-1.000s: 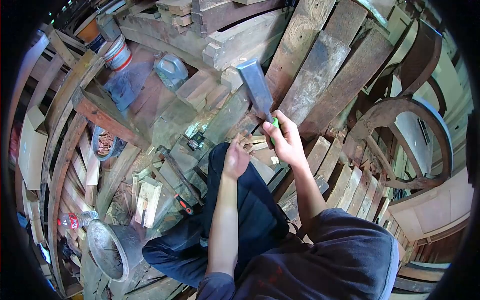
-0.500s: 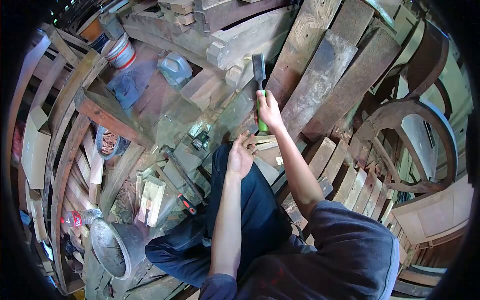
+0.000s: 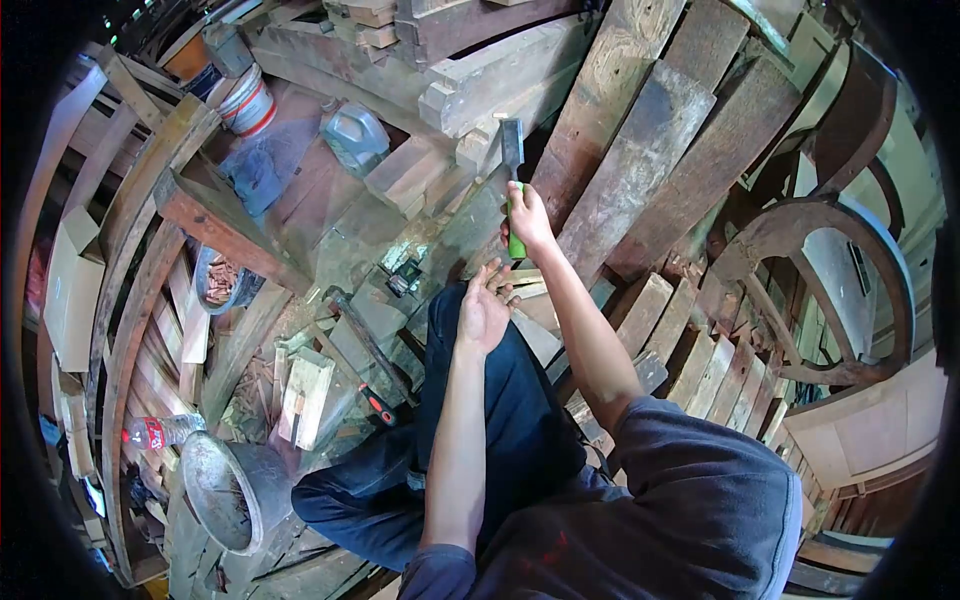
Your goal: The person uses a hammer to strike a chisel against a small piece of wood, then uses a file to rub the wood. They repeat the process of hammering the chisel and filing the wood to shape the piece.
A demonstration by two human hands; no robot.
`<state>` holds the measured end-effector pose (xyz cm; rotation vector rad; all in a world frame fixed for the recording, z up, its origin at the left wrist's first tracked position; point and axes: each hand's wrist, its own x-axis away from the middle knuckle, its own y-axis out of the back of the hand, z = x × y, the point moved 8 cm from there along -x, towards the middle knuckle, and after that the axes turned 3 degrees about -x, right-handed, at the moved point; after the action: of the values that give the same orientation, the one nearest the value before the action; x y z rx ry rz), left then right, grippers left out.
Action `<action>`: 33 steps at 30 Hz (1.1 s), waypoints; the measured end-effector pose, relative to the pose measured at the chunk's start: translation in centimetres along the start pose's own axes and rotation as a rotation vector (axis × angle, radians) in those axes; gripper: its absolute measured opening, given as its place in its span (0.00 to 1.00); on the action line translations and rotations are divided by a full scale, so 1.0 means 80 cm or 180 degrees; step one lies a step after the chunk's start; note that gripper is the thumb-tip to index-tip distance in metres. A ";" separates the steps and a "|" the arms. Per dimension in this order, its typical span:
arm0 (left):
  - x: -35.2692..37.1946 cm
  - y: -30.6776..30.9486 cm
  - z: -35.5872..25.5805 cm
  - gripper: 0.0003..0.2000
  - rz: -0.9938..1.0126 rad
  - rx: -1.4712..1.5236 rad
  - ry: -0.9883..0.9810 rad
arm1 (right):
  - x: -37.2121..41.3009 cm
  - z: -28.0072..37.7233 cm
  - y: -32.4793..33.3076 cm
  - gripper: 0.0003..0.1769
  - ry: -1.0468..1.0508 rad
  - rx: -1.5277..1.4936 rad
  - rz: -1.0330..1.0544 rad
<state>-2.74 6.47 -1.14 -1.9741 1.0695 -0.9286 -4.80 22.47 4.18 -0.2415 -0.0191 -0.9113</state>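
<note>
My right hand (image 3: 529, 217) is wrapped around the green handle of a wide-bladed chisel (image 3: 512, 145), whose metal blade points up and away from me. Palm up, my left hand (image 3: 485, 312) rests by my raised knee with its fingers spread and nothing in it. A light piece of wood (image 3: 530, 283) lies just beyond the left fingers, partly hidden by both hands. Below and left, a screwdriver-like tool with a red and black handle (image 3: 377, 405) lies on the floor near a long dark metal bar (image 3: 365, 340).
Thick planks (image 3: 640, 160) lean at the upper right. A grey bucket (image 3: 222, 490) stands at lower left, a bowl of small wooden pegs (image 3: 218, 282) above it. A blue jug (image 3: 354, 138), a curved wooden frame (image 3: 890, 260) and stacked timber (image 3: 500, 80) surround the work spot.
My right hand has shifted slightly left with the chisel, whose blade sits a little lower. The left hand's fingers have spread a bit more.
</note>
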 end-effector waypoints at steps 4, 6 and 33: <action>0.004 -0.001 -0.002 0.23 0.0038 -0.0029 -0.0094 | 0.001 0.000 0.001 0.17 -0.0053 -0.0035 0.0026; 0.005 0.000 -0.001 0.22 0.0059 0.0044 -0.0094 | 0.002 -0.002 0.002 0.17 -0.0034 -0.0065 0.0009; 0.002 -0.002 -0.002 0.20 0.0134 0.0155 -0.0043 | 0.050 -0.045 0.060 0.12 -0.0209 -0.0427 0.0302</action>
<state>-2.76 6.36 -0.88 -1.9086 1.0670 -0.9093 1.09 21.40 0.16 -0.3940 -0.0071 -0.8109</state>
